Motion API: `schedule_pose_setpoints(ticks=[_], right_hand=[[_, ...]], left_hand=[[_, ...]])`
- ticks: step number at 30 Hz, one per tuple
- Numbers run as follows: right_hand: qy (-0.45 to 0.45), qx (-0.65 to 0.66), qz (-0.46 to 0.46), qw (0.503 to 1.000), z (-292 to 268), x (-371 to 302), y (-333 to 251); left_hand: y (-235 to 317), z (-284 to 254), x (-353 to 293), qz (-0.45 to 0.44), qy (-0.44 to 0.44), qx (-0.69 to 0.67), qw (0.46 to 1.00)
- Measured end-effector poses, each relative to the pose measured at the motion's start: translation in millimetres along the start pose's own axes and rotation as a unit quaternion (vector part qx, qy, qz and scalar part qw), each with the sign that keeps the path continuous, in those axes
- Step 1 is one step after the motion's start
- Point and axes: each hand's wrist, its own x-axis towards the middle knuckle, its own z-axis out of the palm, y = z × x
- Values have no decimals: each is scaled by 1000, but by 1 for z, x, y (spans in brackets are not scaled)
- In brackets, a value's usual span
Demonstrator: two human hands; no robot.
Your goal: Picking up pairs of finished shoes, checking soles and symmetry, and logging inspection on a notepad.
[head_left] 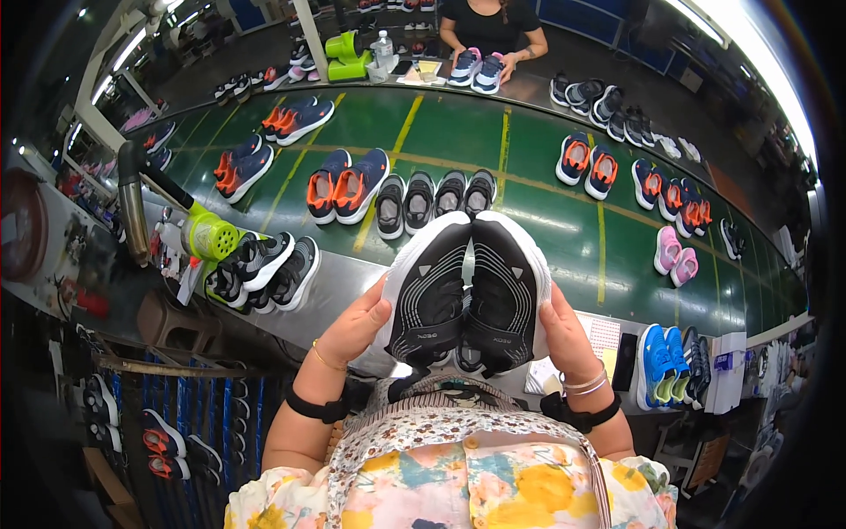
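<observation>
A pair of black sneakers with white soles is held up in front of me, toes pointing away and touching at the tips. My left hand (357, 326) grips the left black sneaker (430, 291) by its outer side, thumb on the sole's edge. My right hand (567, 339) grips the right black sneaker (504, 286) the same way. Just beyond them, several dark grey shoes (420, 201) stand in a row on the green conveyor belt (458, 132). Part of another shoe shows low between the two sneakers.
Navy and orange sneakers (355, 185) and pink shoes (675, 256) stand on the belt. Black shoes (295, 273) lie by a green heat blower (211, 236) at left. Blue shoes (656, 361) and a white box (728, 372) are at right. Across the belt, a person (489, 35) holds shoes.
</observation>
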Motion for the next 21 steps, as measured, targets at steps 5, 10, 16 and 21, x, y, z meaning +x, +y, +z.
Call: schedule_pose_setpoints(ticks=[5, 10, 16, 21], right_hand=[[22, -16, 20, 999, 1, 7, 1], [46, -11, 24, 999, 7, 13, 4], [58, 2, 54, 997, 13, 20, 4], [64, -22, 50, 996, 12, 25, 9]], left_hand=[[15, 10, 11, -26, 8, -9, 1000], [21, 10, 19, -46, 7, -84, 995], [28, 8, 23, -61, 1, -51, 997], [24, 1, 26, -59, 11, 28, 998]])
